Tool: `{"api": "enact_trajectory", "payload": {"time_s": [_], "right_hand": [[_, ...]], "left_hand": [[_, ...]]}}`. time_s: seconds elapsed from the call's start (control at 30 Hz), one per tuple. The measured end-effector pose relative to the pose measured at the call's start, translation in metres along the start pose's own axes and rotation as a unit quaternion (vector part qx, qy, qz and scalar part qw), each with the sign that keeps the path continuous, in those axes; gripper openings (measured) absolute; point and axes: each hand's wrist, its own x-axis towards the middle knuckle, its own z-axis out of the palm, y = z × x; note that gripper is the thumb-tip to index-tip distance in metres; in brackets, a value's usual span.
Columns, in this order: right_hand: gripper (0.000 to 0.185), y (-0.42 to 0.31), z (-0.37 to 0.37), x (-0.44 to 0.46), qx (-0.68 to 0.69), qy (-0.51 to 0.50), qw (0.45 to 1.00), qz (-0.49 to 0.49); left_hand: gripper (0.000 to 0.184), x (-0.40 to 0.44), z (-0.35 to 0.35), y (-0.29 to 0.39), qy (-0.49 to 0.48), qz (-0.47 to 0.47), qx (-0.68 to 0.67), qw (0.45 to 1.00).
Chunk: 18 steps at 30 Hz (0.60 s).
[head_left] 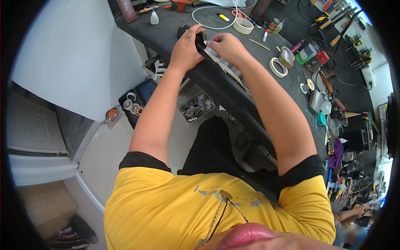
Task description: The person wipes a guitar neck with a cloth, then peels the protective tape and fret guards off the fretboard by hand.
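Note:
At the edge of the black-covered workbench [166,39], my left hand [187,49] is wrapped round a small dark flat-sided piece [200,41]. My right hand [227,46] is close beside it, thumb and fingers pinched together at the piece's right side. A tiny pale bit shows at those fingertips, too small to name. Below both hands, long thin light-coloured strips [227,71] lie along the bench edge, partly covered by my right forearm. What the dark piece is cannot be made out.
Tape rolls [243,26] [278,67], a white cable loop [196,18], a yellow marker [223,17] and bottles [306,54] lie on the bench. Tools hang on the right wall. Below stands a bin of dark scraps [197,106]. Another person's hand [361,209] appears at lower right.

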Motion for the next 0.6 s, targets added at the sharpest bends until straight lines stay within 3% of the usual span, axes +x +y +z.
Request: {"api": "enact_trajectory", "payload": {"time_s": [0.2, 0.3, 0.4, 0.5, 0.6], "right_hand": [[0.037, -0.021, -0.006, 0.002, -0.105, -0.058, 0.993, -0.013], [0.037, 0.006, 0.009, 0.012, -0.151, 0.059, 0.969, -0.187], [0.035, 0.003, -0.004, 0.001, -0.099, 0.042, 0.987, -0.119], [0.035, 0.015, -0.009, 0.001, 0.159, 0.013, 0.986, 0.056], [0.038, 0.015, -0.021, -0.005, 0.049, -0.059, 0.996, 0.037]], "left_hand": [[0.096, -0.001, 0.001, -0.004, 0.005, 0.006, -0.003, 1.000], [0.096, 0.001, 0.001, -0.001, -0.007, -0.007, 0.001, 1.000], [0.093, 0.003, -0.002, -0.001, -0.023, -0.014, 0.005, 1.000], [0.091, 0.004, 0.000, -0.002, -0.023, -0.019, 0.006, 1.000], [0.090, 0.003, 0.001, -0.003, -0.023, -0.013, 0.012, 1.000]]}}
